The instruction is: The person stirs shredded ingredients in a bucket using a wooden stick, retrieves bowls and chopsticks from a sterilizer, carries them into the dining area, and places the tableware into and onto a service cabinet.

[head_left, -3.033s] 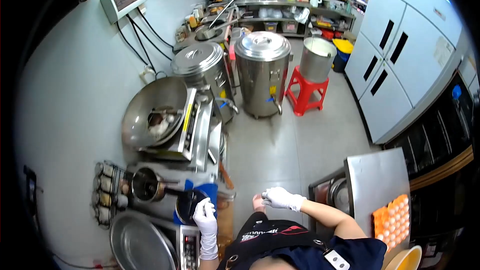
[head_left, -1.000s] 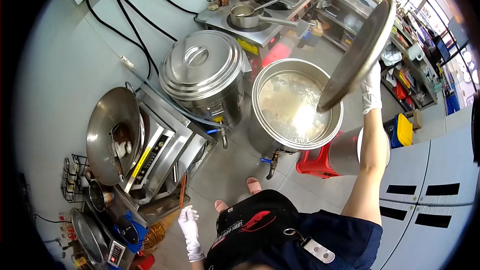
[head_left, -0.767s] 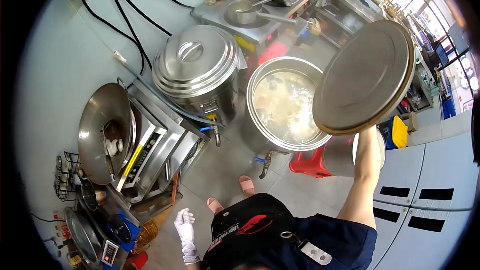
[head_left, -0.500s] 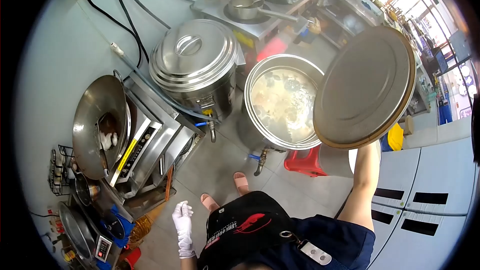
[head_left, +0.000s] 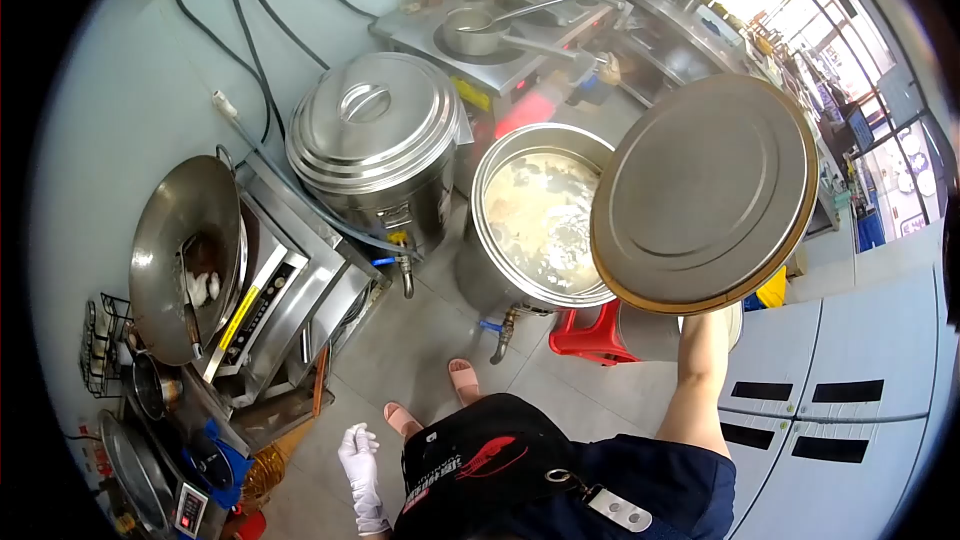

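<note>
Wok (head_left: 190, 255) stood at the left; the gloved left hand (head_left: 360, 450) hung over the floor (head_left: 440, 315), its fingers loosely bent and slightly apart; a covered pot (head_left: 375, 130) stood beyond. Open pot (head_left: 545, 215) held pale liquid; the raised lid (head_left: 705, 195) tilted over its right edge, hiding the right hand above the forearm (head_left: 703, 355), so its fingers could not be told.

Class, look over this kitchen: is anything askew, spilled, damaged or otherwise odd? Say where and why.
The lid, held up by the open pot, has a brown rim around its grey underside, perhaps staining. The wok on the left looks steeply tipped, though the lens may exaggerate that. No spill shows on the visible floor.
</note>
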A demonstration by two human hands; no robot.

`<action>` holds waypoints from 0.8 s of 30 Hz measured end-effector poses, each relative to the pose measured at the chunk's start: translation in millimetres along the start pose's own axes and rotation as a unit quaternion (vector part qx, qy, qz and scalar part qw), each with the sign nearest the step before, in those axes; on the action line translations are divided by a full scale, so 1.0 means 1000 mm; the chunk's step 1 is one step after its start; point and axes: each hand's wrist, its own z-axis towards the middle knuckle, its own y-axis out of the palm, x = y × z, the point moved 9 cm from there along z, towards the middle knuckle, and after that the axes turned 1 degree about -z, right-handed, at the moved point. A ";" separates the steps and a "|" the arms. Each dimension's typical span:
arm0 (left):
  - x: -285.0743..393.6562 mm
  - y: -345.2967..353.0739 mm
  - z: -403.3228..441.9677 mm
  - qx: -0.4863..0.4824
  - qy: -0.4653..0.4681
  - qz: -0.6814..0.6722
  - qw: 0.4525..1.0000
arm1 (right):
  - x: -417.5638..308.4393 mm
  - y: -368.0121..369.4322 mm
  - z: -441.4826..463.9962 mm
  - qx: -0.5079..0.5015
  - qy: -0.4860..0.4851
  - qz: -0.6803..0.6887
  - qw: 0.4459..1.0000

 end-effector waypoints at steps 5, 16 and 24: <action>-0.001 0.003 0.001 -0.013 0.002 0.019 1.000 | 0.003 0.006 0.000 -0.011 0.005 0.000 1.000; 0.019 0.016 0.009 -0.043 -0.008 0.033 0.999 | 0.007 0.023 0.005 -0.032 0.017 0.000 0.999; 0.026 0.031 0.016 -0.068 0.002 0.044 0.997 | 0.008 0.030 0.010 -0.041 0.021 -0.007 0.999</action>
